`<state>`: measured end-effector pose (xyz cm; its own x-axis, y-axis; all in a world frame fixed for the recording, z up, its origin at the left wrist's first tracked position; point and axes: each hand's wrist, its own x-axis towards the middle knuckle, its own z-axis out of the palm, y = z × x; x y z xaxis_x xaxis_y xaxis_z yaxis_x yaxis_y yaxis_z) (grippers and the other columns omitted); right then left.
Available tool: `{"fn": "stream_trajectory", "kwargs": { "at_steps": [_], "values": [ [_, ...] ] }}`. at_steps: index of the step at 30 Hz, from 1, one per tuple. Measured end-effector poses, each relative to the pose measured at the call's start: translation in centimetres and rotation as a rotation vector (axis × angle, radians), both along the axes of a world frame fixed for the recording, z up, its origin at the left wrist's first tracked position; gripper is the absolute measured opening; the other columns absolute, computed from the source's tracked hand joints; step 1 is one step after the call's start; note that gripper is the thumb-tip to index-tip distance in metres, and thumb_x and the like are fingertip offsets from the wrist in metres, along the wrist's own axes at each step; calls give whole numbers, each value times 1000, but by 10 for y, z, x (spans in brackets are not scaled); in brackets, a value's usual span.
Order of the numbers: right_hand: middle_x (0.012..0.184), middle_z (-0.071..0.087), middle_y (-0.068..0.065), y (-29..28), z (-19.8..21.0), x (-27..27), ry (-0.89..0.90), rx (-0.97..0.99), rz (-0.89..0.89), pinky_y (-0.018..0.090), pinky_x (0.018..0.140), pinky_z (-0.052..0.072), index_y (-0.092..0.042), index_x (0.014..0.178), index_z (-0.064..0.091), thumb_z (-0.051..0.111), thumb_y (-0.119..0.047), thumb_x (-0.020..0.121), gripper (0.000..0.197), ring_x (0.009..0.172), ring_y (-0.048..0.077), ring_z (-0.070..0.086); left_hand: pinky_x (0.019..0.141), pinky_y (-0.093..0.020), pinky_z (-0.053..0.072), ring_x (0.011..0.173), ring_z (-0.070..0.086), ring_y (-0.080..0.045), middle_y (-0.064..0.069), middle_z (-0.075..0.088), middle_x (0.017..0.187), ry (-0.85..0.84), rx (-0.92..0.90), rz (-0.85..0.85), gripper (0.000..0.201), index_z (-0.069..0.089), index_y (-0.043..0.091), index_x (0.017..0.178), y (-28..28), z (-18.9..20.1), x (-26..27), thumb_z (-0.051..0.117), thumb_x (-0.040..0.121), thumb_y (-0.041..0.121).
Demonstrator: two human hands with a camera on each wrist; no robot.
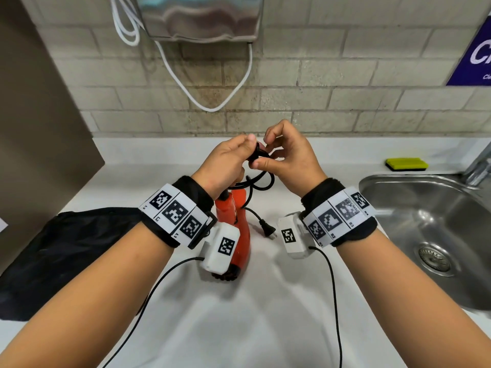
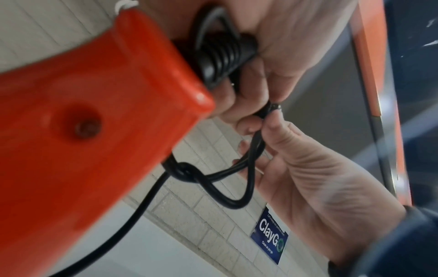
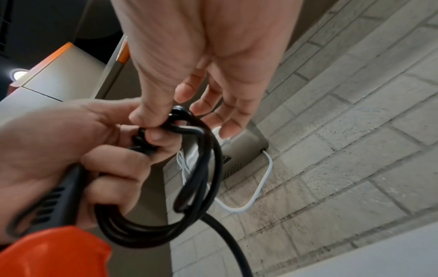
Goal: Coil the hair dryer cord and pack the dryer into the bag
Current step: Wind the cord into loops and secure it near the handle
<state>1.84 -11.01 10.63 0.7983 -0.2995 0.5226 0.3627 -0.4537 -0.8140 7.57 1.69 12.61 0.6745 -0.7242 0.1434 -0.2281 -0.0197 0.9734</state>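
Your left hand [image 1: 225, 166] grips the handle end of the orange hair dryer [image 1: 240, 235] together with several loops of its black cord [image 1: 261, 179]; the dryer hangs nozzle-down above the white counter [image 1: 265, 314]. Your right hand [image 1: 287, 160] pinches the cord between thumb and forefinger just beside the left fingers, its other fingers loosely spread. The two hands meet over the coil. The cord's free end trails down, and its plug [image 1: 267, 228] lies on or just above the counter to the right of the dryer. The black bag [image 1: 61, 251] lies flat on the counter at your left, touching the left wristband in the head view. A blue wall sign [image 2: 270, 238] reads "ClayGo", with "Clean as you go" beneath. A steel sink [image 1: 425, 235] and a yellow-green sponge [image 1: 406, 163] lie to your right.
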Motion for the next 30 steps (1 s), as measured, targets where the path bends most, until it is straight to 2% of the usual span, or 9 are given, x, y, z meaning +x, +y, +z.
{"fn": "stream_trajectory", "kwargs": {
  "at_steps": [3,6,9,12,16,21,25,28,30],
  "values": [
    [81,53,-9,0,-4,1,10,-8,18,33,71,48,-28,79,43,78,-6,65,43,79,17,56,31,-11,20,28,22,0,-2,34,58,-41,7,3,23,55,17,79,2,0,1,42,97,24],
    [90,61,-4,0,-14,5,102,-32,129,28,80,49,-33,90,51,68,-30,73,24,89,14,60,30,-11,21,28,24,0,-2,37,57,-33,-7,-23,19,53,15,80,4,-1,0,44,96,16],
    [93,65,1,-4,-29,6,317,-37,238,26,90,47,-22,93,61,57,-50,75,34,91,11,62,31,-6,28,24,36,0,9,49,44,35,-33,-41,13,50,7,86,8,4,-7,42,95,6],
    [97,64,5,-8,-38,5,416,-59,251,28,97,41,-11,94,63,44,-42,79,39,98,16,60,30,-7,26,24,32,-1,-4,43,60,12,-28,-48,12,52,8,87,9,3,-7,42,95,5],
    [73,46,-6,-5,-44,4,371,-6,281,24,67,40,-13,82,50,48,-45,77,32,67,3,46,30,-11,20,28,24,0,-4,40,64,-5,-16,-10,18,55,15,81,8,0,-1,46,94,9],
    [65,46,-16,-19,-54,10,375,133,211,13,52,41,-29,88,55,46,-93,41,81,50,-5,42,31,-10,15,27,21,-2,-3,41,62,23,-15,62,22,55,15,75,9,1,6,44,93,9],
    [80,49,-15,-28,-56,1,427,18,88,24,66,39,-32,82,56,32,-60,82,38,72,3,42,33,-8,14,27,20,-3,-1,42,58,78,-29,93,24,56,15,75,10,1,8,42,93,9],
    [63,43,-4,-33,-60,-3,391,-60,-103,20,52,34,-21,70,51,35,-24,97,32,55,6,38,32,-8,14,27,20,-3,4,46,49,95,-25,87,24,56,15,73,12,1,8,43,93,9],
    [56,36,-2,-38,-62,-3,368,-39,-260,16,45,32,-13,72,52,36,-19,97,30,49,8,34,31,-10,16,27,20,-2,1,46,55,44,24,68,24,54,15,72,14,1,6,44,92,6]
  ]
}}
